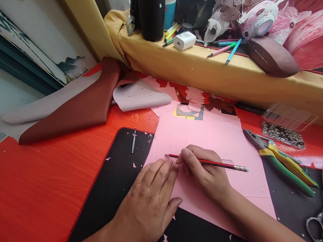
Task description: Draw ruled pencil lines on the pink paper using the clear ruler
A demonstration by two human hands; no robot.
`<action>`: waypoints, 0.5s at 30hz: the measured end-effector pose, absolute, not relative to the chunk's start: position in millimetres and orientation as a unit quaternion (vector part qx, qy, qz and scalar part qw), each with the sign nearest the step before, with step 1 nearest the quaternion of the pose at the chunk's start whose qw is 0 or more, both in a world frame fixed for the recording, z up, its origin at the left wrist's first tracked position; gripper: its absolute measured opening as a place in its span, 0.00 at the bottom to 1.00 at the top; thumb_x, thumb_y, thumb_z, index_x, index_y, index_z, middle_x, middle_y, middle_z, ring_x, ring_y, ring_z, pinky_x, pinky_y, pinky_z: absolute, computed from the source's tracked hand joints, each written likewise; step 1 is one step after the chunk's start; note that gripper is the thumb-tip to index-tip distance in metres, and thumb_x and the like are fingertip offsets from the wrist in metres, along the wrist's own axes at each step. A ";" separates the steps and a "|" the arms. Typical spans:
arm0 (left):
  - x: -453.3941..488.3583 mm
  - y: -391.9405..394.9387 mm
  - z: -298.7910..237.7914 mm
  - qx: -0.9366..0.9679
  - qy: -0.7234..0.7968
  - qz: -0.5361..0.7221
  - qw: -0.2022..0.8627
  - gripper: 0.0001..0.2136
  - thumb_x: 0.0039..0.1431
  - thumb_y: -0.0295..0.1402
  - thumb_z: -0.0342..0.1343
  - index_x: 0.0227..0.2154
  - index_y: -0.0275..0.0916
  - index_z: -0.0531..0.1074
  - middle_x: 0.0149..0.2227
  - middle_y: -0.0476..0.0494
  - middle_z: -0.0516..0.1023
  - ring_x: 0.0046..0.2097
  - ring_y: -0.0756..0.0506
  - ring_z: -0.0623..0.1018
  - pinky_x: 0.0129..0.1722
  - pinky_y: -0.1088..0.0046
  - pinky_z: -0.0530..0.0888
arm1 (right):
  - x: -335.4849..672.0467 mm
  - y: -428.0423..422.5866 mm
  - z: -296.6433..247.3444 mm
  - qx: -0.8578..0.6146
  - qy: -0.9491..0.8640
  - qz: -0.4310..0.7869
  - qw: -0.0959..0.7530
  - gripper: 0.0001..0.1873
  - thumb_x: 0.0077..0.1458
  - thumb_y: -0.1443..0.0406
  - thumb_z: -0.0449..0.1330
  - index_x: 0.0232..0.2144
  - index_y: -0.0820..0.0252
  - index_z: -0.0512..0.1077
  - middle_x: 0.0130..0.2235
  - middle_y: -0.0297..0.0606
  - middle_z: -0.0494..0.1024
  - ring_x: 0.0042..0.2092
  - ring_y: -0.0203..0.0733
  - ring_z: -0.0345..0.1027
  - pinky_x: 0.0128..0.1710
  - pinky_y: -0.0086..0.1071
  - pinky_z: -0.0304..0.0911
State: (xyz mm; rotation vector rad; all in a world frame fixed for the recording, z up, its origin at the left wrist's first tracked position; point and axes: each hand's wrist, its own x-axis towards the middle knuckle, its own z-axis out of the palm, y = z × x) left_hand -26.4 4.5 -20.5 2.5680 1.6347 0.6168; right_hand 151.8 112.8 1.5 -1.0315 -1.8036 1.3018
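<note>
Two bare hands work low over a pink paper sheet (209,132), which lies partly on a black desk mat (108,178). The left hand (152,188) is flat, palm down, its fingers close together and closed around nothing, the fingertips by the left end of a clear plastic ruler (228,162) on the sheet. The right hand (202,166) pinches a red-and-black pencil (219,164) that slants across the ruler, its point to the left, its eraser end to the right; whether the point touches the paper I cannot tell. Faint ruled lines run over the sheet.

At the right edge a scissors handle (315,219) shows in part. Beyond it lie pliers (291,168) with green-and-yellow grips, and a slim metal tool (133,141) rests on the mat's left side. The table (50,188) is red. Farther off, a heap of small metal rings (281,134) sits by a clear plastic case (290,116); a reddish-brown, pale-backed sheet (75,111) lies folded at left. Behind, a mustard-covered ledge (161,64) bears a white charger (185,41), felt-tip pens (233,52) and a black bottle (152,20).
</note>
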 end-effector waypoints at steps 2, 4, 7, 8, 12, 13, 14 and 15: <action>-26.6 4.3 -20.6 0.827 0.526 0.197 0.019 0.24 0.83 0.42 0.47 0.69 0.30 0.71 0.67 0.35 0.78 0.68 0.36 0.71 0.70 0.57 0.61 | 152.1 113.0 2.0 -0.395 -0.695 0.498 0.335 0.26 0.78 0.55 0.57 0.27 0.56 0.79 0.21 0.32 0.73 0.24 0.37 0.69 0.30 0.32 0.67; -26.8 4.3 -20.7 0.827 0.526 0.196 0.020 0.25 0.83 0.42 0.47 0.69 0.30 0.71 0.67 0.35 0.78 0.68 0.36 0.71 0.70 0.57 0.61 | 152.6 113.0 1.9 -0.395 -0.696 0.497 0.334 0.26 0.78 0.55 0.57 0.27 0.57 0.79 0.21 0.32 0.73 0.24 0.37 0.68 0.29 0.32 0.67; -27.1 4.4 -20.6 0.827 0.527 0.194 0.019 0.25 0.83 0.42 0.47 0.69 0.30 0.71 0.67 0.36 0.77 0.68 0.36 0.71 0.69 0.57 0.62 | 153.2 112.6 0.8 -0.391 -0.695 0.497 0.343 0.25 0.78 0.57 0.58 0.28 0.57 0.79 0.21 0.31 0.73 0.24 0.36 0.69 0.28 0.31 0.66; -27.3 4.4 -20.4 0.827 0.527 0.194 0.019 0.24 0.83 0.42 0.47 0.69 0.30 0.71 0.67 0.36 0.77 0.68 0.36 0.71 0.69 0.57 0.62 | 153.3 112.4 0.3 -0.390 -0.693 0.498 0.346 0.24 0.78 0.58 0.58 0.28 0.57 0.80 0.21 0.31 0.73 0.24 0.36 0.69 0.28 0.30 0.66; -27.7 4.4 -19.9 0.827 0.528 0.193 0.017 0.24 0.83 0.42 0.47 0.69 0.31 0.70 0.67 0.36 0.77 0.68 0.36 0.72 0.69 0.57 0.63 | 153.3 111.8 -0.7 -0.387 -0.688 0.503 0.351 0.23 0.78 0.60 0.58 0.29 0.58 0.81 0.21 0.30 0.73 0.24 0.35 0.69 0.28 0.30 0.65; -27.7 4.5 -19.9 0.827 0.527 0.194 0.017 0.24 0.82 0.42 0.48 0.69 0.31 0.70 0.67 0.36 0.77 0.68 0.37 0.72 0.69 0.57 0.63 | 153.4 111.7 -0.9 -0.386 -0.688 0.504 0.352 0.22 0.78 0.60 0.58 0.29 0.58 0.81 0.21 0.30 0.72 0.24 0.35 0.69 0.28 0.30 0.65; -27.6 4.5 -20.0 0.828 0.527 0.194 0.018 0.24 0.82 0.41 0.48 0.69 0.31 0.70 0.67 0.36 0.77 0.68 0.37 0.71 0.69 0.57 0.63 | 153.5 111.6 -1.0 -0.385 -0.688 0.504 0.352 0.22 0.77 0.60 0.58 0.29 0.58 0.81 0.21 0.30 0.72 0.24 0.35 0.69 0.28 0.30 0.65; -27.5 4.5 -20.0 0.828 0.526 0.194 0.017 0.24 0.82 0.41 0.48 0.69 0.30 0.70 0.67 0.36 0.77 0.68 0.36 0.71 0.69 0.57 0.63 | 153.8 111.6 -1.1 -0.385 -0.688 0.504 0.353 0.22 0.77 0.60 0.58 0.30 0.58 0.81 0.21 0.30 0.72 0.24 0.35 0.68 0.28 0.30 0.65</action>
